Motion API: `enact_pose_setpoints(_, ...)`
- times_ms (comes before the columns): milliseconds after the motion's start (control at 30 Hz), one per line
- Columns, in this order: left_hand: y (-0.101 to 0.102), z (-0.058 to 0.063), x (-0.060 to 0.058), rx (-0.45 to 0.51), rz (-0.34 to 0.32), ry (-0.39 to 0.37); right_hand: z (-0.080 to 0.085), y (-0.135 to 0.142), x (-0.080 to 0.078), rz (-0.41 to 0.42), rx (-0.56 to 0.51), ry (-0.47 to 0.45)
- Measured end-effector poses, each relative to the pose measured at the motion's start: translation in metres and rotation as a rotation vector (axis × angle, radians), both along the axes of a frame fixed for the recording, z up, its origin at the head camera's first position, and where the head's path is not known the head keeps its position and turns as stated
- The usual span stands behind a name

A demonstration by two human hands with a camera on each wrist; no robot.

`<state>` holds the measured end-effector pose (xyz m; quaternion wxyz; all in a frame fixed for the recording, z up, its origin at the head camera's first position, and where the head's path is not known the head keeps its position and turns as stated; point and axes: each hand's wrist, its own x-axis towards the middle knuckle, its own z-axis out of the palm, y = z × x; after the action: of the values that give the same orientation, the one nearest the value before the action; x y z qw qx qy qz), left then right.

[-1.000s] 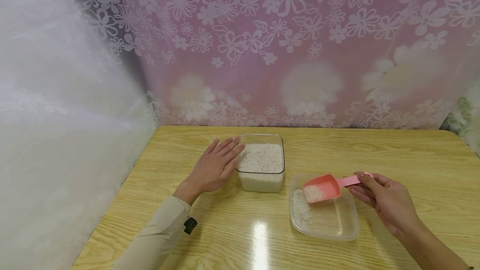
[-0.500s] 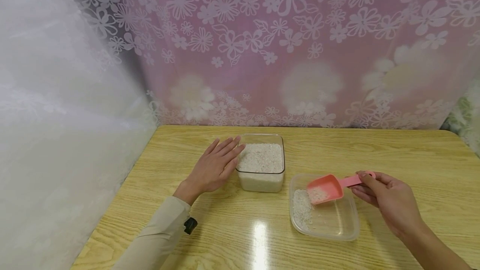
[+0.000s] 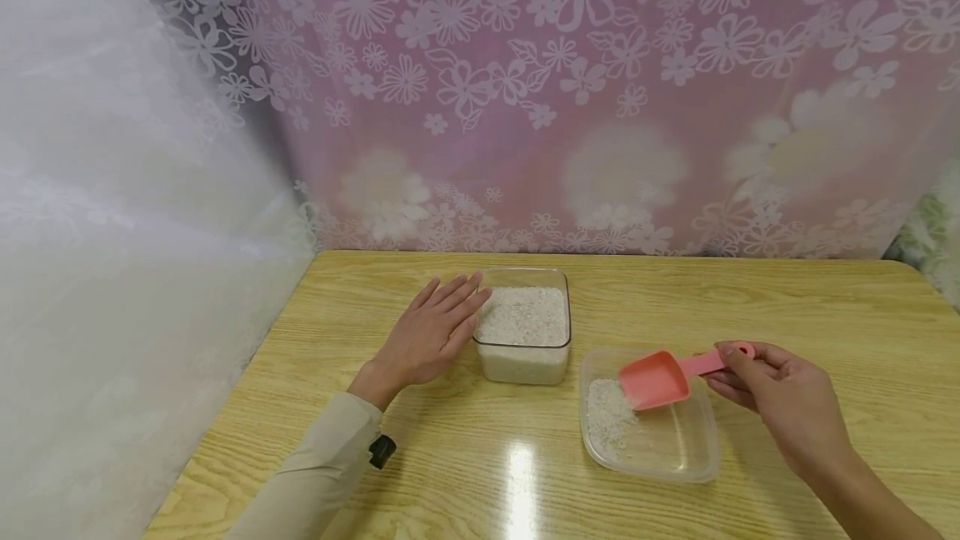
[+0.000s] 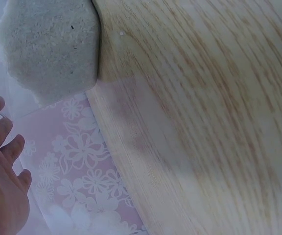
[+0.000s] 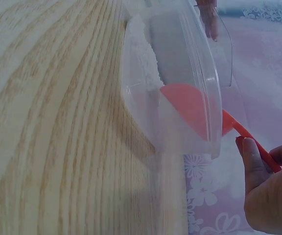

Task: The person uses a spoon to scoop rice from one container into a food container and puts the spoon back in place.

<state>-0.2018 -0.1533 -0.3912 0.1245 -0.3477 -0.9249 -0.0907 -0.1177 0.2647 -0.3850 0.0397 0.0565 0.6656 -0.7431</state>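
Observation:
My right hand [image 3: 795, 407] pinches the handle of a pink scoop [image 3: 656, 380] over a shallow clear plastic container [image 3: 678, 465]. The scoop tilts down to the left, its bowl almost bare, and its lip is right at a small heap of rice [image 3: 609, 419] in the container's left part. In the right wrist view the pink scoop [image 5: 187, 105] shows through the container's wall. My left hand [image 3: 427, 336] has its fingers straight, fingertips at the left rim of a deeper clear box [image 3: 525, 365]. That box holds a large amount of rice [image 3: 522, 315].
Both containers stand on a wood-grain table [image 3: 420, 465], the deeper box further back and to the left. A pink floral curtain [image 3: 480, 148] hangs behind the table's back edge. White sheeting [image 3: 135, 273] runs along the left side.
Rice has slid out of the scoop into the shallow container, and the heap there is larger. The scoop has moved slightly right. My left hand stays at the box rim.

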Motion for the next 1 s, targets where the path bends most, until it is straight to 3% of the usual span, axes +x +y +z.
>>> enact_pose_setpoints(467,0.000,0.001,0.000,0.002,-0.004,0.002,0.006,-0.011,0.010,-0.004,0.206,0.169)
enact_pose_setpoints(633,0.000,0.000,0.000,0.005,-0.006,0.001,0.009,-0.011,0.011,-0.022,0.286,0.184)
enact_pose_setpoints(1000,0.000,0.001,0.001,0.008,0.004,-0.011,0.019,0.002,0.006,0.010,-0.044,0.100)
